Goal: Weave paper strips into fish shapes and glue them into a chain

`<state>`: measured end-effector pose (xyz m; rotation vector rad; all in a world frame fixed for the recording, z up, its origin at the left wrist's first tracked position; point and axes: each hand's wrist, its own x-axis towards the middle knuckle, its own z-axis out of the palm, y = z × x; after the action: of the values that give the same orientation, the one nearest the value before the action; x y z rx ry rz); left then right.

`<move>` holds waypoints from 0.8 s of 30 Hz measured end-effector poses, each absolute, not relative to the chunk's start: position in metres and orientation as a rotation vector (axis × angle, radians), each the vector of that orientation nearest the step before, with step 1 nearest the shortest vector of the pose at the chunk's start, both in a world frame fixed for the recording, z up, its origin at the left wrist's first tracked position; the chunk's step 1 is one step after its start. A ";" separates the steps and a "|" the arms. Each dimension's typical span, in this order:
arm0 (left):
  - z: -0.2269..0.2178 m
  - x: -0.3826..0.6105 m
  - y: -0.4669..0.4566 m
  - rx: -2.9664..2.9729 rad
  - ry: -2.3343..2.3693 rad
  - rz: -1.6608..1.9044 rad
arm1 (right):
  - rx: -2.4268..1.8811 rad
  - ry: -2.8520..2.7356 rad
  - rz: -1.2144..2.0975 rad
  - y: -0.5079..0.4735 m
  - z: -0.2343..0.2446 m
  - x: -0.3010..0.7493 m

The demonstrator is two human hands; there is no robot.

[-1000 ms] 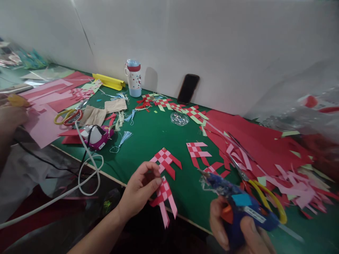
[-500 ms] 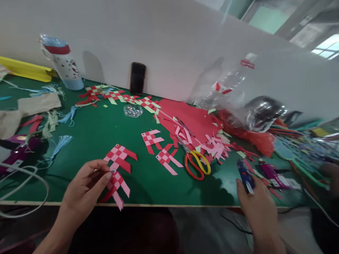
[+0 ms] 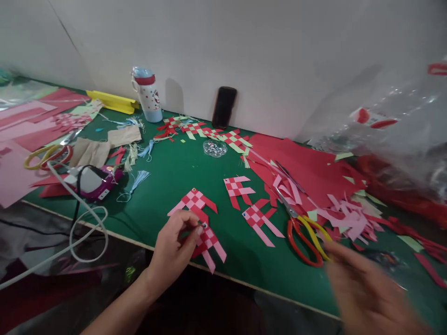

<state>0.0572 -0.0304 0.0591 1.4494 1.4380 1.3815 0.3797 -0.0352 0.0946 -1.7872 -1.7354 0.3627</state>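
My left hand (image 3: 172,246) pinches a woven red-and-pink paper fish (image 3: 209,242) with a googly eye, held just over the near edge of the green table (image 3: 167,174). A second woven fish (image 3: 194,202) lies right behind it. Two others (image 3: 239,187) (image 3: 260,218) lie further right. My right hand (image 3: 366,291) is at the lower right, smeared by motion, with its fingers reaching toward the red-and-yellow scissors (image 3: 307,235). I see nothing in it.
A dish of googly eyes (image 3: 214,148), a phone (image 3: 224,107) leaning on the wall and a bottle (image 3: 148,95) stand at the back. Red paper (image 3: 307,163) and pink strips (image 3: 345,216) cover the right. A purple glue gun (image 3: 94,179) with a looped cable (image 3: 87,228) lies left.
My right hand held a blue glue gun, put it down on the right side of the table, and now swings back toward the scissors. The left hand still holds the fish.
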 end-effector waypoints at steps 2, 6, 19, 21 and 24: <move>0.057 0.059 -0.032 1.504 1.447 1.421 | -1.481 -2.010 0.414 -0.028 0.099 0.311; 0.057 0.058 -0.034 1.567 1.486 1.488 | -1.246 -2.128 0.460 -0.013 0.094 0.225; 0.052 0.002 -0.028 2.108 1.652 1.318 | -1.520 -2.094 1.056 0.027 0.094 0.212; 0.048 -0.007 -0.023 2.278 1.640 1.191 | -1.539 -2.176 1.044 0.036 0.096 0.208; 0.041 -0.011 -0.021 2.381 1.622 1.023 | -1.563 -2.258 1.003 0.045 0.095 0.197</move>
<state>-0.0112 -0.0211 0.0414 2.3806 1.6223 1.0229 0.1966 0.0455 0.0948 -1.5632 -2.2580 1.0031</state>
